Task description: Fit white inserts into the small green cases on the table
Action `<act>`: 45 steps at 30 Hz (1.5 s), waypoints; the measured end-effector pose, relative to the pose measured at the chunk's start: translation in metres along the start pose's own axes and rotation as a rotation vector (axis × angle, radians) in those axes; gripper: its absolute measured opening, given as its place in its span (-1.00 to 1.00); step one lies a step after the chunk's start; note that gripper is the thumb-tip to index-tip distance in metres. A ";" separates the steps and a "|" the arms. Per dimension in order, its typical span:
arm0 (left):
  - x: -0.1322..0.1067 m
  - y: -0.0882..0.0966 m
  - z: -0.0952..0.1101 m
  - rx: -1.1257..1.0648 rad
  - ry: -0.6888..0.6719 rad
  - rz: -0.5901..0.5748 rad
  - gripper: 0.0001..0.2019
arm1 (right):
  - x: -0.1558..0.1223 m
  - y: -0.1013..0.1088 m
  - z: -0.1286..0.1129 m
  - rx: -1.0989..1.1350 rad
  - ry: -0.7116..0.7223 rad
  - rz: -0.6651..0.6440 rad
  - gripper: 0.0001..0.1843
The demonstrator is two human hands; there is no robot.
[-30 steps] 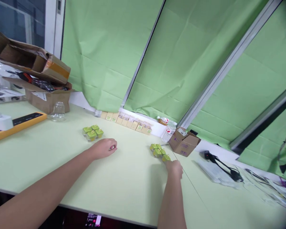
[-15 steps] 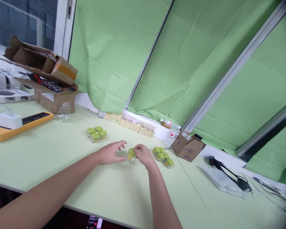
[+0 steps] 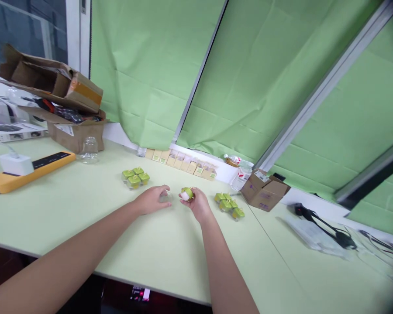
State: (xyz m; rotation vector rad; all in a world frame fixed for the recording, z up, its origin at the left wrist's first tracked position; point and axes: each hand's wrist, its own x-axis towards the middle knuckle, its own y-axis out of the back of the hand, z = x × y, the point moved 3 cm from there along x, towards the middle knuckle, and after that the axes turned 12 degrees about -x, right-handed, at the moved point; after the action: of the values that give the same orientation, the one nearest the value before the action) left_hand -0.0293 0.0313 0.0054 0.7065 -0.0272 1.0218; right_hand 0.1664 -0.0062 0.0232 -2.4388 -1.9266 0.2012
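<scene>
My right hand (image 3: 198,203) is closed on a small green lid (image 3: 187,192) with a pale underside, tilted up off the table. Beside it my left hand (image 3: 153,199) curls around a small clear jar (image 3: 166,198) that rests on the pale green table (image 3: 85,209). A cluster of several green-lidded jars (image 3: 229,206) sits just right of my right hand. Another group of green-lidded jars (image 3: 135,178) stands left of my left hand, farther back.
A row of small tan boxes (image 3: 182,163) lines the wall under the green curtain. A small cardboard box (image 3: 264,190) and plastic bottles (image 3: 241,173) sit at right, black cables (image 3: 327,226) beyond. Open cartons (image 3: 59,109), an empty glass jar (image 3: 89,151) and a yellow power strip (image 3: 29,170) stand at left.
My right hand took one jar from the right cluster and brought it to the middle. Both hands met on it, and now the green lid is off in my right hand.
</scene>
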 end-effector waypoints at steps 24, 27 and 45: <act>-0.007 0.006 0.048 0.006 -0.349 0.035 -0.65 | -0.024 -0.029 0.003 -0.213 -0.034 -0.346 -0.65; -0.007 0.003 0.050 -0.027 -0.337 0.025 -0.61 | -0.023 -0.035 0.006 -0.218 0.009 -0.323 -0.72; -0.006 0.001 0.049 -0.057 -0.301 -0.018 -0.52 | -0.022 -0.038 0.007 -0.330 0.029 -0.199 -0.71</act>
State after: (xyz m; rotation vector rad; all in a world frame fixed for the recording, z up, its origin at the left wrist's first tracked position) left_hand -0.0188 0.0004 0.0420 0.8014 -0.3103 0.8870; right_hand 0.1242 -0.0189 0.0223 -2.3863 -2.3331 -0.1695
